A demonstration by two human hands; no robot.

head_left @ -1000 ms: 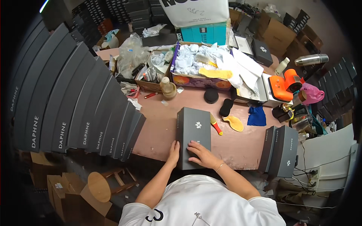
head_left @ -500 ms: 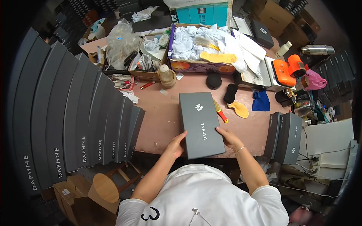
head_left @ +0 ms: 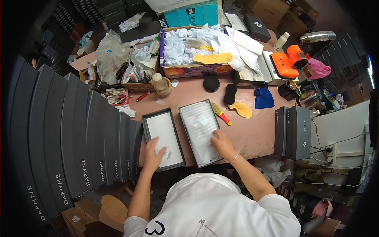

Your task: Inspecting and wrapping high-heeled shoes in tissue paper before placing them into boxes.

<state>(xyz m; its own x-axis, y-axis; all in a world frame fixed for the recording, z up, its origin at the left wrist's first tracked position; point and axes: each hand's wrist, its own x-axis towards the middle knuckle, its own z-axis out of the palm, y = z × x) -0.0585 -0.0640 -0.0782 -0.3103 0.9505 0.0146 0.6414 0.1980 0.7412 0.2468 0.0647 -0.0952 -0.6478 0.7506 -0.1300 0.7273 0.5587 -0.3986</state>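
A grey shoebox stands without its lid on the pink table in front of me. White tissue paper covers what lies inside it. Bent around the tissue's right edge, the fingers of my right hand close on the paper. The lid rests inside up to the left of the box, showing its white lining. Over its lower left part is my left hand, fingers spread and holding nothing.
Tall stacked grey shoeboxes rise at the left; two more boxes stand at the right. A yellow-and-red brush, a yellow insole-shaped pad and a blue cloth lie beyond. A carton of crumpled paper stands behind.
The shoebox, closed between both hands before, is open now. Its lid has come off and lies on the left, exposing the tissue paper. My left hand has moved left with the lid.
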